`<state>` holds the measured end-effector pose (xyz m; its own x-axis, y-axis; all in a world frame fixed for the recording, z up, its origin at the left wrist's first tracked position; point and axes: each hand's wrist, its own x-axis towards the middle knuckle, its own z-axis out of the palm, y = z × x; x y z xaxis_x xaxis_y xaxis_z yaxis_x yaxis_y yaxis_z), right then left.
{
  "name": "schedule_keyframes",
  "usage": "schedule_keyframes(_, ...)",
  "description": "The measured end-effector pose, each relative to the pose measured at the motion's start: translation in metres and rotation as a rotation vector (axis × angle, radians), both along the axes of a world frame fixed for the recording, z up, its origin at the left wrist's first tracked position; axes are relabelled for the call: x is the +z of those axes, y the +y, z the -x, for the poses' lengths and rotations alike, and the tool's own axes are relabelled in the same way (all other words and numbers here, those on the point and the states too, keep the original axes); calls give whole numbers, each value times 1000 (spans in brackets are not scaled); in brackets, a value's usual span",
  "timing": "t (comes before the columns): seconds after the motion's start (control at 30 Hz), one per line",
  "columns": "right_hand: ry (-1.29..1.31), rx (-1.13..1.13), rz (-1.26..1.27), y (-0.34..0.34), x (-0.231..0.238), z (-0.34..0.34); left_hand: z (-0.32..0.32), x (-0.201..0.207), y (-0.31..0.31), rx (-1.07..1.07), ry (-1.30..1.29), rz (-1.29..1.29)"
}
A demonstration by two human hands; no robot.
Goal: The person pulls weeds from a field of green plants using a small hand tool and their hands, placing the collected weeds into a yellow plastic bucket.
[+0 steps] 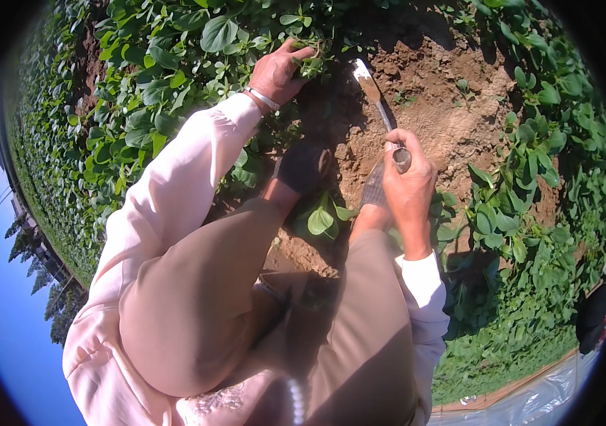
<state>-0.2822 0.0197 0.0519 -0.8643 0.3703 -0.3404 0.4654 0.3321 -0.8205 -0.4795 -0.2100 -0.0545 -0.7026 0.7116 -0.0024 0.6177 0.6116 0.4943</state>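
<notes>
My left hand, with a light band at its wrist, reaches to the upper middle. Its fingers close on a low, small-leafed green plant at the edge of the leafy greens. My right hand grips a narrow-bladed hand trowel by its handle, whose round hollow end points up toward me. The trowel's blade reaches away over the brown soil, its tip shining in the sun, a little right of my left hand. Whether the tip touches the ground, I cannot tell.
Dense broad-leafed greens grow on the left, and more greens on the right. Between my dark shoes stands a small leafy plant. Clear plastic sheeting lies at lower right; beside it is a dark shape.
</notes>
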Motion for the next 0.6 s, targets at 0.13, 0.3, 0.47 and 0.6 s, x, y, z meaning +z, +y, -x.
schedule_keyframes(0.13,52,24,-166,2,-29,36,-1,43,49,-275,141,84)
schedule_keyframes(0.3,29,-37,-43,4,-32,70,29,21,93,-168,277,391)
schedule_keyframes(0.47,84,-49,-22,11,-8,30,58,9,72,134,-207,277)
schedule_keyframes(0.6,10,-78,-54,16,-7,11,50,12,63,223,-417,-154)
